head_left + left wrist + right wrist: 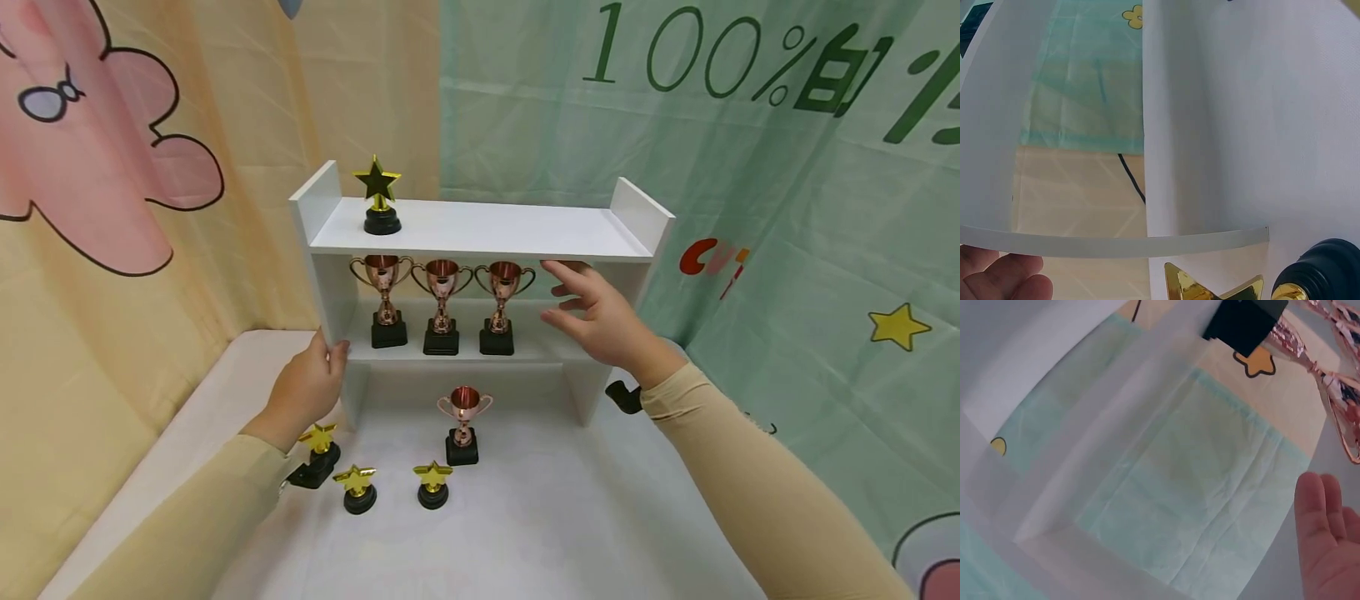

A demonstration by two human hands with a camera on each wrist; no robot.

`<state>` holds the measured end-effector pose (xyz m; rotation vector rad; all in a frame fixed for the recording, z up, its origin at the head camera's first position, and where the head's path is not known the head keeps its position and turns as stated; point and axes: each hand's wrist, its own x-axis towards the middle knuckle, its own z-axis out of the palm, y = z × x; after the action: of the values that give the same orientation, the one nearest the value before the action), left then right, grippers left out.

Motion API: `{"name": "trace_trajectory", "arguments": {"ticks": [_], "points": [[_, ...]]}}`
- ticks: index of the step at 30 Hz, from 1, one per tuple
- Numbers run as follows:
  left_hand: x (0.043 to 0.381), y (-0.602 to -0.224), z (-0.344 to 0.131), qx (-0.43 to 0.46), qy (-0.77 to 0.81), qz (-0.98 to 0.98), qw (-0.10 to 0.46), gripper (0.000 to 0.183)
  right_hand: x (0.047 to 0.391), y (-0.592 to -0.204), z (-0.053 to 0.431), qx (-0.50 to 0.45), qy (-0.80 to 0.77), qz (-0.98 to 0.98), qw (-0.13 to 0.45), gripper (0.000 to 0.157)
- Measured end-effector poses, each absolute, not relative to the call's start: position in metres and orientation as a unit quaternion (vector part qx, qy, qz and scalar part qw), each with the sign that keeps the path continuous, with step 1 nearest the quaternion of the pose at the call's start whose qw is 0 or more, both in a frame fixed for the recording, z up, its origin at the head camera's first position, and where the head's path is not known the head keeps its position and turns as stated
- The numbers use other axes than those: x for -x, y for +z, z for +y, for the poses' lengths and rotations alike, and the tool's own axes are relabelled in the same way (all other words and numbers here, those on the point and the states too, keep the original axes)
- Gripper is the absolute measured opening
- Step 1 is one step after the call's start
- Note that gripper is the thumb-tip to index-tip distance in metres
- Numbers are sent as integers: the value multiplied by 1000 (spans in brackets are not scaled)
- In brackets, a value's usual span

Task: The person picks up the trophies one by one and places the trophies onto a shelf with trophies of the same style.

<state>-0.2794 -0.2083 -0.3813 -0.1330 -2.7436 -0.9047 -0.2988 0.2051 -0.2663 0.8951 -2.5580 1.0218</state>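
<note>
A white two-tier shelf (480,230) stands on the table. My left hand (306,387) grips its left side panel, thumb at the front edge and fingers on the outer side; fingertips (1013,275) show beside that edge in the left wrist view. Three copper-coloured trophy cups (442,287) with black bases line the middle tier. Right of them my right hand (600,317) reaches under the top board, fingers extended, holding nothing. A gold star trophy (381,196) stands on the top board's left end. Another trophy cup (462,425) is on the table below the middle tier.
Two small gold star trophies (433,483) stand on the white table (540,533) before the shelf. More star trophies (322,442) sit by my left forearm, partly hidden. A black object (624,397) is beside my right wrist. Printed curtains (787,183) hang behind.
</note>
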Motion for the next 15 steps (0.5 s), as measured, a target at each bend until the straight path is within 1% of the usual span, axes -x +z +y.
{"name": "trace_trajectory", "arguments": {"ticks": [3,6,10,15], "points": [[279,-380,-209,46,-308,-942,125,69,291,-274,208,-312,358,-866,158,71],[280,-379,-210,45,-309,-942,121,69,281,-283,210,-319,355,-861,177,64],[280,-380,-209,46,-310,-942,121,67,269,-298,208,-337,332,-865,164,57],[280,-381,-209,46,-309,-942,125,68,261,-324,201,-372,319,-862,129,57]]}}
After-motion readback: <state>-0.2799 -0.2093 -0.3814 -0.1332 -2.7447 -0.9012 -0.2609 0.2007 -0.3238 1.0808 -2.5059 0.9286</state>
